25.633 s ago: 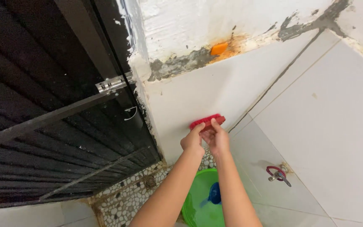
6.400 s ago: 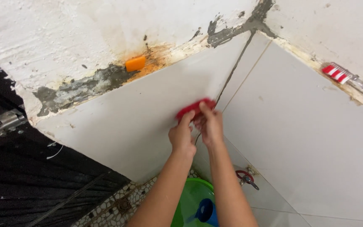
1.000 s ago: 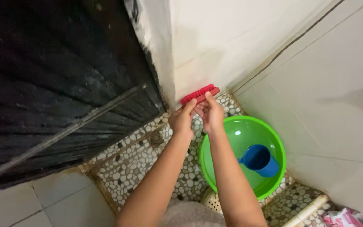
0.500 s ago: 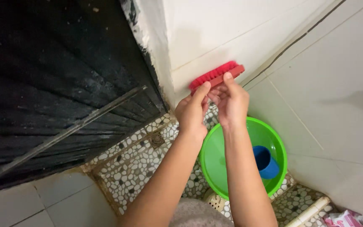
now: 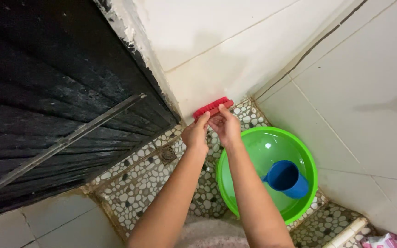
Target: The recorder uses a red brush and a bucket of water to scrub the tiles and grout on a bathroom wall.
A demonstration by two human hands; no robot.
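Near the middle of the frame, the left hand [image 5: 195, 134] and the right hand [image 5: 226, 127] both pinched a red scrub brush [image 5: 212, 107]. Its bristles pressed on the white wall tile [image 5: 207, 78], low down by the pebble floor [image 5: 148, 183]. The brush looked light and hard, maybe slippery if wet, so its long back edges seemed the best place to grip. A green basin [image 5: 306, 160] with a blue cup [image 5: 285, 177] sat at lower right.

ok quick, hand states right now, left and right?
Left hand: closed on the red scrub brush, pressed to the white wall tile.
Right hand: closed on the same brush.
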